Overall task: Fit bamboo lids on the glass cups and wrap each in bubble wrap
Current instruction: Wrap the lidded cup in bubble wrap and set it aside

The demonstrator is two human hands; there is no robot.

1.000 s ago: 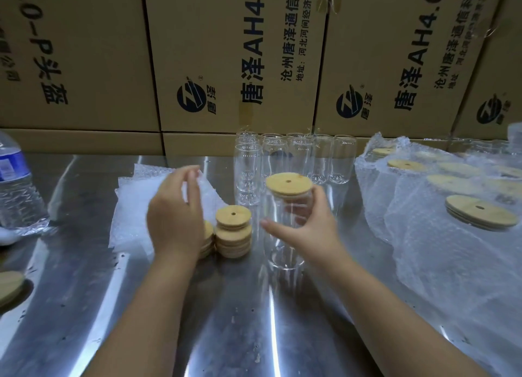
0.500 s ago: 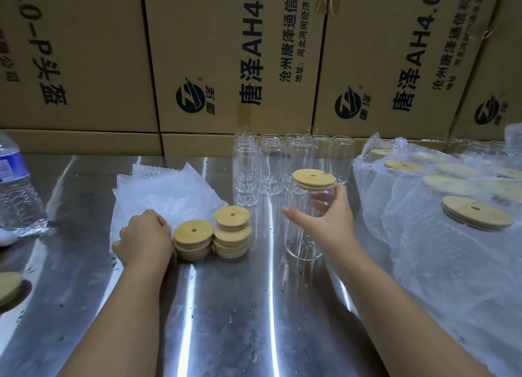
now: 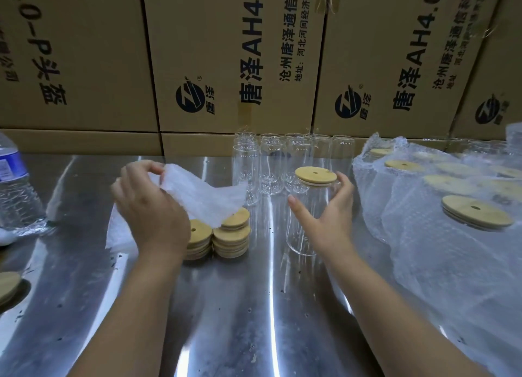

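Fingers of left hand pinch bubble wrap — right hand grips lidded glass cup.

A wall of tall brown cardboard cartons, printed with dark blue characters and round logos, is standing close behind a shiny stainless-steel worktop, which is reflecting long white streaks of light. A clear plastic water bottle with a blue label is standing at its left edge.

tan bamboo lids, clear glass cups, whitish bubble wrap, brown boxes with perhaps black print.
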